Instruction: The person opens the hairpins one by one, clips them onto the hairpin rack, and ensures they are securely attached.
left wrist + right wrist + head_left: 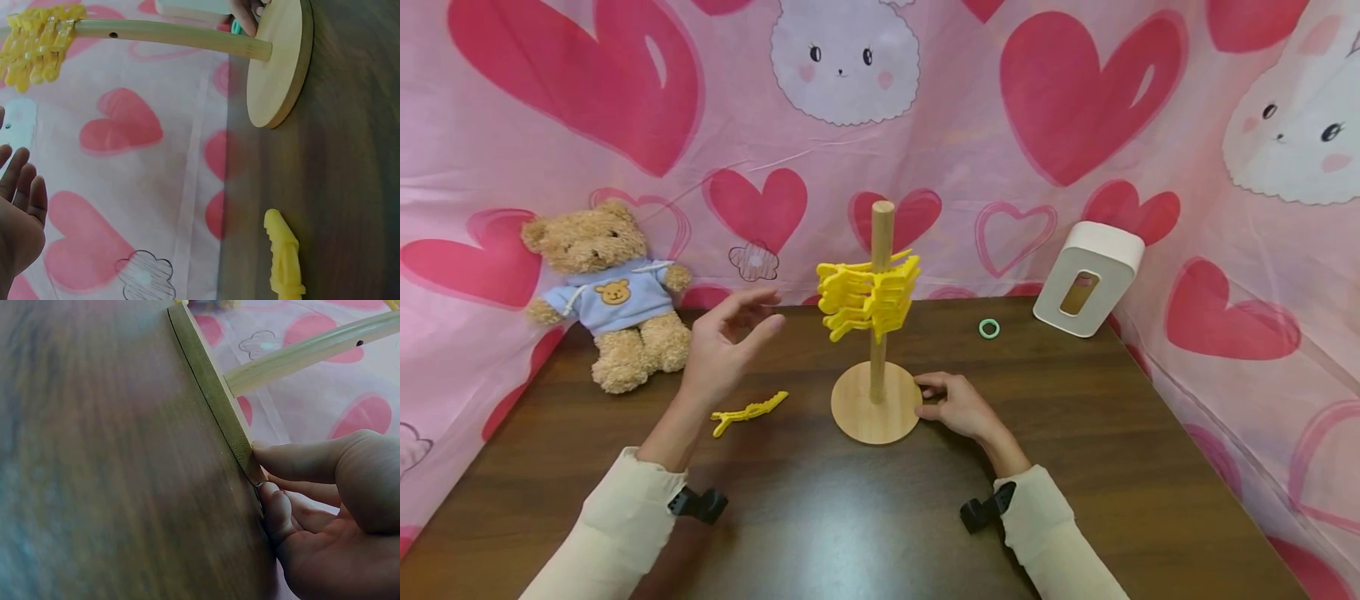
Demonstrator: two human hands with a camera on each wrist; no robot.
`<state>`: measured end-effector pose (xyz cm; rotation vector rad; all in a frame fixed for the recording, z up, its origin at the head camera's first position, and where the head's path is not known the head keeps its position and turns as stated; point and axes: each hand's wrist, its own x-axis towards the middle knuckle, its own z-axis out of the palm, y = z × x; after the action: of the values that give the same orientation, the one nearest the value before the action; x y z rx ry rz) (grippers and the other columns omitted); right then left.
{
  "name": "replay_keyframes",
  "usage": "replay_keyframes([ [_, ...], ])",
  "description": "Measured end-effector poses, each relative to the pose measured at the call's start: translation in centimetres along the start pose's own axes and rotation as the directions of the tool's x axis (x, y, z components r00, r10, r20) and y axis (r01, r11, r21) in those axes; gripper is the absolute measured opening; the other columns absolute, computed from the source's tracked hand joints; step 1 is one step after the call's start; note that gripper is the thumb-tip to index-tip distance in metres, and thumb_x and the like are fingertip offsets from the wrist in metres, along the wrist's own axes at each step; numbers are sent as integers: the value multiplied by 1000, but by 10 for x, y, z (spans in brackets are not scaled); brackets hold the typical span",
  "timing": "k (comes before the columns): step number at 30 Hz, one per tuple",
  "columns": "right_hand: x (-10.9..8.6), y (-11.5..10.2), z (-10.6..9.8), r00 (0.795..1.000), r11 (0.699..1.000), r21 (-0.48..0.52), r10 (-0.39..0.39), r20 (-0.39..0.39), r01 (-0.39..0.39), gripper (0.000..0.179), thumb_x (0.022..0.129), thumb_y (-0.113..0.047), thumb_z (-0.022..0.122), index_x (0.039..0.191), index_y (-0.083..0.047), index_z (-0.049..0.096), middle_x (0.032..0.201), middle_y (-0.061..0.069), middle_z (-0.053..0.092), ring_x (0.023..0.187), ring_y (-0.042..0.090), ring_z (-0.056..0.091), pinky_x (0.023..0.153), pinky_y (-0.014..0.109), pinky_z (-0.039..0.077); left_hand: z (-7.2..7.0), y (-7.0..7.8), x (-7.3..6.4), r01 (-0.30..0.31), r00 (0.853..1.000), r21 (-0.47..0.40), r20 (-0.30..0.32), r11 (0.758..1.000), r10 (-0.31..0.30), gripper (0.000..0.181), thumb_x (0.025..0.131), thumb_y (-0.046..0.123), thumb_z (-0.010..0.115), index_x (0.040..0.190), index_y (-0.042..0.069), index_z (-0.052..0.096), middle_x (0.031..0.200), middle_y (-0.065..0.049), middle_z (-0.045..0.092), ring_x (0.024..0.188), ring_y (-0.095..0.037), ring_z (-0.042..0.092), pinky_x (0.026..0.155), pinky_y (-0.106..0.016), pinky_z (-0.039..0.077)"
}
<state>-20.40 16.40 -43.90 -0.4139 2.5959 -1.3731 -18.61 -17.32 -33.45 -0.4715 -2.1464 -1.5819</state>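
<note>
A wooden stand, with a round base (874, 425) and an upright pole (882, 229), stands on the table. Several yellow plastic pieces (868, 296) are stacked around the pole's upper half. My right hand (958, 406) pinches the base's right edge; in the right wrist view its thumb (300, 464) lies against the rim and the other fingers bend beside it. To the left of the stand, my left hand (718, 346) is raised with fingers loosely bent and nothing in it. One loose yellow plastic piece (749, 411), forked at one end, lies on the table near the left forearm.
A teddy bear (613, 292) in a blue top sits at the back left. On the right, a small green ring (988, 328) lies in front of a white box with an oval opening (1093, 275). Pink heart-printed cloth (760, 150) hangs behind the brown table (820, 517).
</note>
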Motion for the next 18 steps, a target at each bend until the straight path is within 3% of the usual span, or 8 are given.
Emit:
replay_keyframes([
  [3, 0, 0, 0, 1000, 1000, -3, 0, -1, 0, 46, 87, -2, 77, 131, 5, 64, 130, 20, 63, 105, 29, 63, 91, 43, 52, -1, -4, -3, 11, 1000, 12, -4, 1000, -11, 33, 93, 10, 74, 126, 4, 69, 116, -12, 69, 94, -16, 60, 81, -22, 49],
  [9, 0, 1, 1, 1000, 1000, -4, 0, 0, 0, 47, 86, -2, 77, 131, 5, 65, 129, 19, 63, 104, 28, 63, 91, 43, 51, -9, -13, -12, 48, 999, 26, 10, 998, -49, 35, 91, 9, 76, 126, 6, 69, 114, -3, 70, 96, -18, 63, 78, -20, 50],
  [14, 0, 0, 0, 1000, 1000, 4, -9, 2, 9, 47, 86, -1, 77, 131, 5, 64, 130, 20, 63, 104, 28, 63, 90, 42, 51, -18, -18, -19, 69, 997, 60, 12, 996, -70, 38, 91, 10, 76, 129, 7, 68, 119, -6, 69, 101, -13, 62, 80, -18, 50],
  [18, -1, -1, -1, 1000, 1000, 11, -7, -2, 7, 47, 86, -1, 76, 131, 6, 64, 131, 20, 62, 104, 28, 62, 90, 41, 51, -23, -23, -23, 79, 997, 72, 9, 994, -80, 39, 90, 9, 77, 128, 6, 68, 116, 1, 71, 100, -10, 62, 80, -18, 50],
])
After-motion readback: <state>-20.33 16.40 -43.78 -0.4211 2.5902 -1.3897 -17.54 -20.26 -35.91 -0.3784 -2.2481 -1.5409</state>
